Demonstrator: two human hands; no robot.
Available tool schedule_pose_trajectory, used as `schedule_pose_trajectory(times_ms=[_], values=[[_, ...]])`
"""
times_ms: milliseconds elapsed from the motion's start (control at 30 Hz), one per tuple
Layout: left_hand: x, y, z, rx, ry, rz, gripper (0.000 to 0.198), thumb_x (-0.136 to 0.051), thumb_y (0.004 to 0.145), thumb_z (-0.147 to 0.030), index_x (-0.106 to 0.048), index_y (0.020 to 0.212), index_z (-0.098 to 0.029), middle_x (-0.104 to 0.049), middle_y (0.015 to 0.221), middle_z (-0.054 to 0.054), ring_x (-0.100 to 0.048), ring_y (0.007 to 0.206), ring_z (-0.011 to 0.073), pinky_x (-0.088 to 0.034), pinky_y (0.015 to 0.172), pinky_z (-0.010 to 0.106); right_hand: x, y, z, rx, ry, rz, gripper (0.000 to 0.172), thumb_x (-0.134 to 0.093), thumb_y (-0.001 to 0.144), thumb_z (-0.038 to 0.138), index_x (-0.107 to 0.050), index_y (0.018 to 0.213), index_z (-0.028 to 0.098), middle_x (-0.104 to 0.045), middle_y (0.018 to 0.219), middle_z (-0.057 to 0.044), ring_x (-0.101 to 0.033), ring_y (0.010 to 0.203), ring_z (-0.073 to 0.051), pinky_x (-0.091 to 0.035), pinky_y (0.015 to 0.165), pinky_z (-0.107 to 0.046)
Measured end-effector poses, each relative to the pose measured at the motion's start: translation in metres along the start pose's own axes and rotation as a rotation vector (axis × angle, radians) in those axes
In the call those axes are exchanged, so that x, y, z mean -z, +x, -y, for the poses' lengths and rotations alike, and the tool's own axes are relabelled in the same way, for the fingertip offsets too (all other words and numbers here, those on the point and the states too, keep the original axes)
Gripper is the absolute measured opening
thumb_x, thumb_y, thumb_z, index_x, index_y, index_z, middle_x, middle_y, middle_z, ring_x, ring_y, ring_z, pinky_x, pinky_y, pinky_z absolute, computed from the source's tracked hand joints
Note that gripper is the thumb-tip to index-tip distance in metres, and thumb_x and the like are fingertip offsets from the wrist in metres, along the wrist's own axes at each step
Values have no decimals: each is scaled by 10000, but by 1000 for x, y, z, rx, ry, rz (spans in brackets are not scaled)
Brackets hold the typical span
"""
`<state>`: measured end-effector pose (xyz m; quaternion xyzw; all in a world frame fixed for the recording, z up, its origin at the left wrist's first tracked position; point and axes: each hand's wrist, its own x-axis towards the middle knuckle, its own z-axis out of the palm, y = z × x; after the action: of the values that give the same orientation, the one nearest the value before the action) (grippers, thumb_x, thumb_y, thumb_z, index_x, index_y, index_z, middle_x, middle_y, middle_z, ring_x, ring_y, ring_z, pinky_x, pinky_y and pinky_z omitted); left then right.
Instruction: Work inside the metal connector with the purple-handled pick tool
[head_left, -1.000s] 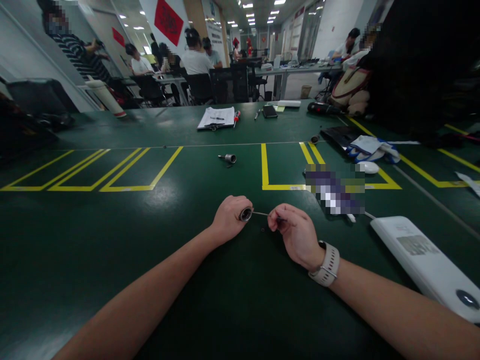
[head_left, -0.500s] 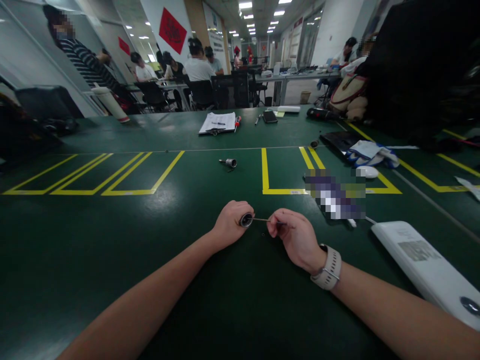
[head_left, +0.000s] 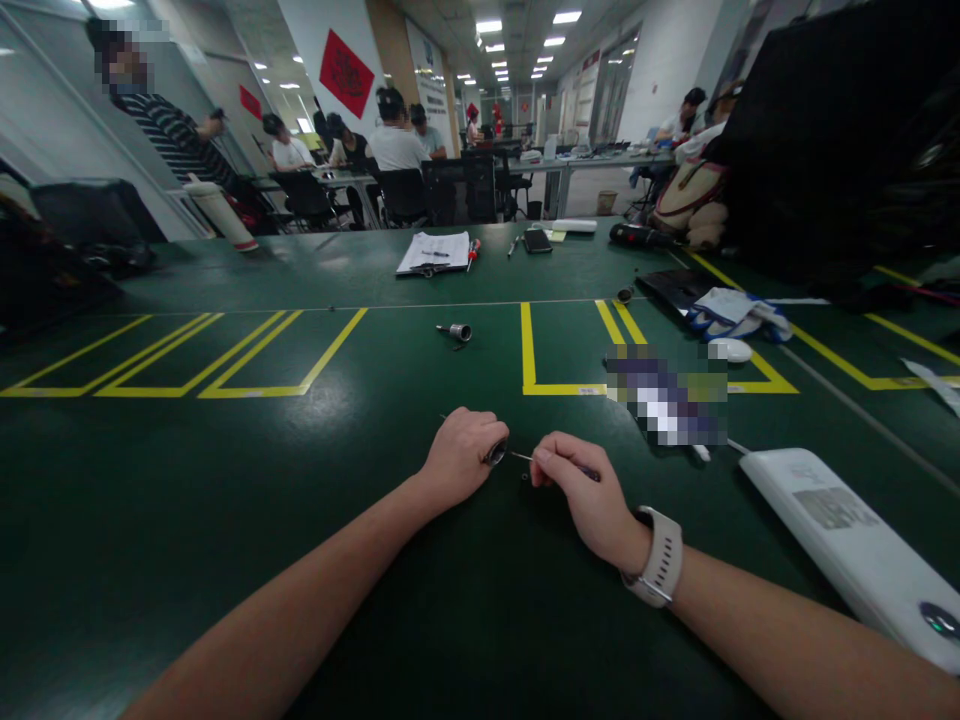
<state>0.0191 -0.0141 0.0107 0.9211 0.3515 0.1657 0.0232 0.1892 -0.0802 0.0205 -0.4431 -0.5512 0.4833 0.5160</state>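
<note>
My left hand (head_left: 461,455) is wrapped round a round hollow metal part (head_left: 496,452), its open end facing right. A thin point sticks out behind the knuckles. In my right hand (head_left: 585,485) is a slim tool with a thin metal shaft (head_left: 522,456) and a dark handle (head_left: 589,472), like a small screwdriver. Its tip is just right of the metal part's opening, apart from it. A tiny dark ring (head_left: 524,478) lies on the green table below the shaft. Farther off lies a metal cup-shaped piece with a shank (head_left: 455,332).
Yellow tape rectangles (head_left: 529,345) mark the table. At right lie a white power-bank-like device (head_left: 840,540), a mouse (head_left: 730,350) and gloves (head_left: 739,312). A clipboard with papers (head_left: 433,254) and a red screwdriver (head_left: 473,254) sit at the back. People work beyond.
The tool's shaft has drawn back out of the metal part's opening, and its dark handle now shows in my right hand. The metal part has tilted slightly.
</note>
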Motion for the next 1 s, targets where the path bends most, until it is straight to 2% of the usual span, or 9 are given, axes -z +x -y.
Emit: schedule_pose_trajectory(times_ms=[233,367,500,600,700,767,867,1000], values=[[-2,-2,4,30,-174,-46,97,-496,741,-76,-519,704,-162,-546,683,-12,-489,638,126,-339,628,259,-3,9,-8,-159,424,-97,191,-514,710,190,-565,527,167,-519,507,7,-441,508,-119,-310,511,-259],[-2,-1,5,41,-270,-69,105,-497,774,-118,-498,682,-167,-541,671,-17,-486,630,119,-345,619,248,-3,11,-6,-222,526,-71,180,-527,702,199,-572,533,158,-528,517,0,-443,498,-117,-306,498,-255],[-3,-1,6,66,-261,-55,103,-494,780,-122,-501,686,-165,-545,677,-17,-493,635,120,-348,627,251,-2,10,-6,-201,507,-106,180,-531,720,207,-572,550,164,-514,514,10,-440,504,-119,-317,504,-256],[-2,0,5,92,-175,-25,89,-494,762,-95,-516,710,-164,-557,693,-11,-500,648,129,-348,636,260,-2,6,-7,-95,340,-131,201,-515,756,203,-570,565,175,-510,527,19,-450,530,-124,-335,531,-262],[-1,0,3,56,-69,26,104,-483,749,-70,-523,715,-161,-555,691,-3,-497,643,138,-339,629,271,-1,3,-7,-24,131,-75,228,-507,790,205,-571,573,180,-512,553,21,-465,560,-130,-348,559,-269],[0,0,1,11,-20,48,119,-463,760,-70,-521,708,-160,-545,677,0,-491,637,143,-327,616,275,-1,2,-7,-20,70,-35,242,-508,800,214,-567,568,181,-509,557,21,-466,566,-131,-349,564,-271],[1,-1,0,-24,-34,51,122,-451,770,-76,-519,712,-159,-543,678,0,-490,640,142,-322,616,275,0,4,-6,-52,123,-15,244,-503,786,210,-565,551,179,-506,535,18,-463,553,-132,-342,560,-272],[1,-2,2,-14,-146,37,102,-465,771,-89,-521,722,-158,-553,694,-4,-494,645,130,-336,637,265,-1,8,-5,-147,354,-81,216,-500,723,192,-554,515,173,-493,492,11,-431,503,-125,-307,513,-268]])
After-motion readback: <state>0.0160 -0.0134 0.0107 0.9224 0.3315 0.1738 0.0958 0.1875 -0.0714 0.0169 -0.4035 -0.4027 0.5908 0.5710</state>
